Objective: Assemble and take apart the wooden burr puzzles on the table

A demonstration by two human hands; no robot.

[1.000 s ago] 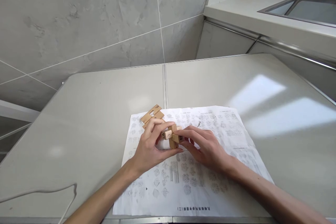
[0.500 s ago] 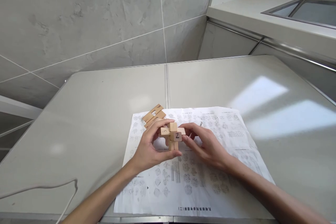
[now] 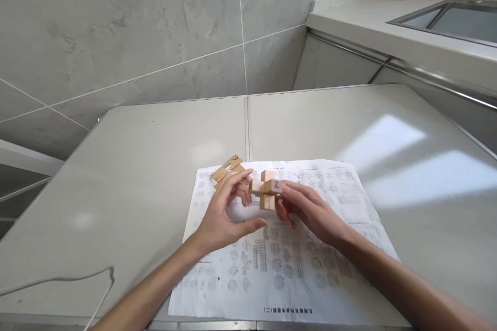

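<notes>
A wooden burr puzzle [image 3: 267, 187] of interlocked blocks is held above the printed sheet, one block end marked with a dark figure like a Z. My right hand [image 3: 306, 208] grips it from the right, thumb and fingers closed on the marked block. On the other side my left hand [image 3: 229, 212] is open, its thumb spread well away from the curled fingers. Its fingertips come close to the puzzle's left end; whether they touch it I cannot tell. Loose notched wooden pieces [image 3: 227, 168] lie just beyond the left hand, partly hidden by it.
Under both hands a large paper sheet [image 3: 287, 295] with printed puzzle diagrams lies on the pale table [image 3: 163, 155]. A white cable [image 3: 77, 275] runs over the table at lower left. A counter with a sink [image 3: 462, 18] stands at upper right, a grey tiled wall behind.
The puzzle has shifted to the right and turned. My left hand has let go of it, and my right hand has moved onto the marked block.
</notes>
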